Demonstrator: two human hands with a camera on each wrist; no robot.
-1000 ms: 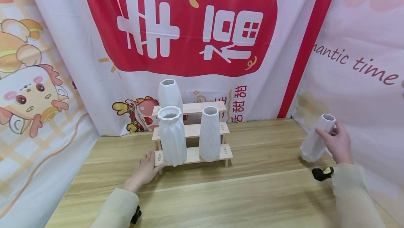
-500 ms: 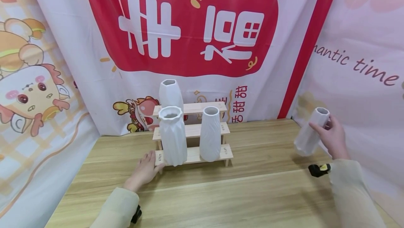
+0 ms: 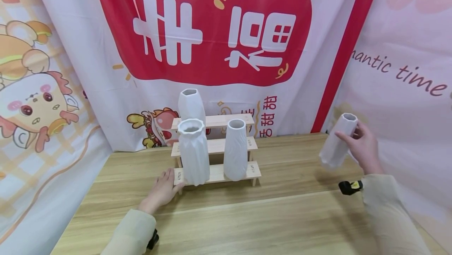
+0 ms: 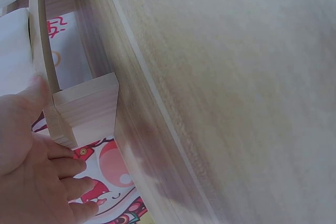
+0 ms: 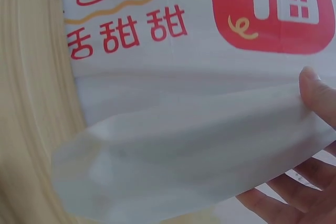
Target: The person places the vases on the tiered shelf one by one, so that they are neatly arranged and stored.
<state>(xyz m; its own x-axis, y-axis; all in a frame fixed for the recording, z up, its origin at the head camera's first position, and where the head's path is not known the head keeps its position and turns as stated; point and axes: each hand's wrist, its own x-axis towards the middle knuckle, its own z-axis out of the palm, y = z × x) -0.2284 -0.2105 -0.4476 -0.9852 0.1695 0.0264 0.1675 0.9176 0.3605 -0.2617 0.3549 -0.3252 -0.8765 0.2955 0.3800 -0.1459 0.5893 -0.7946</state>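
My right hand [image 3: 363, 147] grips a white faceted vase [image 3: 337, 141] near its mouth, tilted and held just above the table at the right. In the right wrist view the thumb lies on one side of the vase [image 5: 199, 153] and the fingers on the other. My left hand [image 3: 162, 190] holds the left end of the bottom step of a three-tier wooden stand [image 3: 216, 173]. Seen from the left wrist, its thumb is at the front edge and the fingers reach past the end leg [image 4: 89, 106]. A fluted white vase [image 3: 194, 153] and a textured white vase [image 3: 235, 151] stand on the bottom step.
Another white vase [image 3: 190, 104] with an angular mouth stands on the stand's top tier, partly hidden by the fluted one. The wood-grain table [image 3: 282, 208] runs back to a printed fabric backdrop [image 3: 300, 102], with more printed fabric at both sides.
My right hand has lifted the faceted vase off the table and moved it left and away from me. The left hand stays at the stand.
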